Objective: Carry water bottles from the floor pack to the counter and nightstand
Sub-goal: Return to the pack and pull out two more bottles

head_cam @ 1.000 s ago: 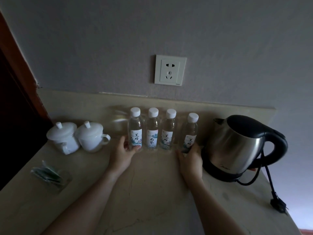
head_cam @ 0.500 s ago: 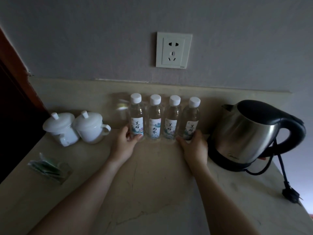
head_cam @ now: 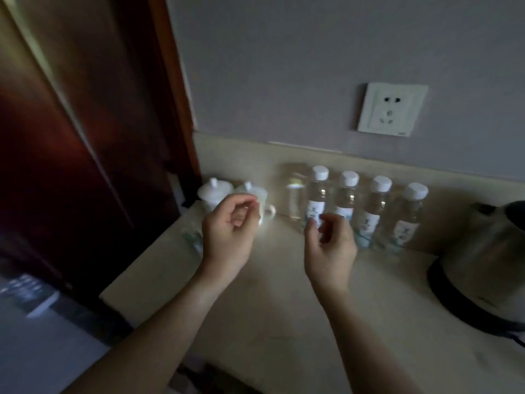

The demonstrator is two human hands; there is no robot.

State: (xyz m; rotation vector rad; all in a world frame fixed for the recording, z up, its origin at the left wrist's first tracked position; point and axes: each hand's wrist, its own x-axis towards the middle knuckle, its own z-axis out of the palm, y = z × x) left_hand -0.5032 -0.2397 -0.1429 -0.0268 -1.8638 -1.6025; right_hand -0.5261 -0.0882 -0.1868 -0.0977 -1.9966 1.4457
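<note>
Several clear water bottles with white caps and printed labels stand upright in a row [head_cam: 372, 211] at the back of the beige stone counter [head_cam: 278, 302], against the backsplash. My left hand [head_cam: 228, 233] is raised above the counter in front of the white cups, fingers loosely curled and holding nothing. My right hand [head_cam: 331, 248] hovers just in front of the left end of the bottle row, fingers loosely curled, touching no bottle. The picture is blurred by head motion.
Two white lidded cups [head_cam: 224, 194] stand at the counter's back left. A steel electric kettle [head_cam: 485, 257] on its black base fills the right side. A wall socket [head_cam: 390, 109] is above the bottles. A dark wooden door frame [head_cam: 159, 109] borders the counter's left edge.
Both hands have let go of the outer bottles and pulled back and up from the row. The view has swung to the left, showing the door frame.
</note>
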